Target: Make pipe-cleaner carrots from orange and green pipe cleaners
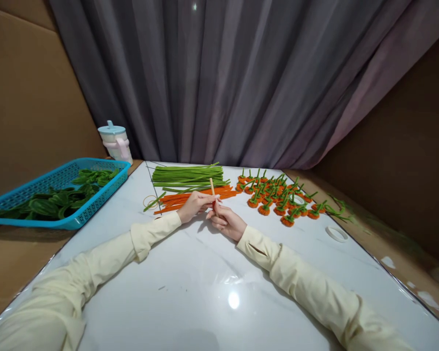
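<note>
A thin, pale wooden stick (211, 185) stands nearly upright between my hands, above the middle of the table. My right hand (228, 220) is closed round its lower part. With thumb and forefinger together, my left hand (195, 206) pinches at the stick's middle from the left. Whether anything small is wound on the stick there is hidden by the fingers. Just behind my hands lie orange pipe cleaners (185, 199) in a loose bunch. Beyond them is a row of green pipe cleaners (186, 175). Small orange pumpkin-like pieces with green stems (264, 208) are grouped to the right.
A blue basket (76, 222) with green fuzzy leaf shapes (47, 202) is on the left, near a lidded cup (117, 144). A white tape roll (336, 234) lies by the table's right edge. Grey curtains (212, 87) hang behind the white table (168, 302).
</note>
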Tool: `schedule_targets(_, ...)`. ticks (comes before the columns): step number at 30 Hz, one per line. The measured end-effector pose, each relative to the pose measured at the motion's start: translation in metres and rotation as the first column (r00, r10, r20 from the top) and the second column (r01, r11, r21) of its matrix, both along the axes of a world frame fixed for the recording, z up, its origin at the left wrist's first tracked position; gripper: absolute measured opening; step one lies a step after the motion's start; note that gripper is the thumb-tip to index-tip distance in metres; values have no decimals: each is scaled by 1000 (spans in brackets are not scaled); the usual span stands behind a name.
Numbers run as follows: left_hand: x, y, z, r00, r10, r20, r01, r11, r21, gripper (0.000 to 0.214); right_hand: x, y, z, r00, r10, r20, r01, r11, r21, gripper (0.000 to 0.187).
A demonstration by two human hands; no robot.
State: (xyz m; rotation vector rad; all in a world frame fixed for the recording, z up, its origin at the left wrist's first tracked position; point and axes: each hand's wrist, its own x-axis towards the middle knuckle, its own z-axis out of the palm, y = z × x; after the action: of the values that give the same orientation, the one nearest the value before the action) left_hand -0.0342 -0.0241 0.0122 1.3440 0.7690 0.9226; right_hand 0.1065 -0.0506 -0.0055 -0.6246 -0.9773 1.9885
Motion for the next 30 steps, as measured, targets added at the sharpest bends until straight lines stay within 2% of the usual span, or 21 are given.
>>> schedule_targets(6,0,1,-1,999,-14,29,15,999,-31,37,0,1,1,1000,14,-2,-14,1000,-28,29)
schedule_targets(14,0,4,-6,998,-25,58,30,996,-85,39,-2,0,8,999,40,18,-39,997,-68,42)
schedule_targets(30,0,6,-8,995,-30,93,39,995,-97,42,-2,2,9,998,55,19,-53,993,-106,41)
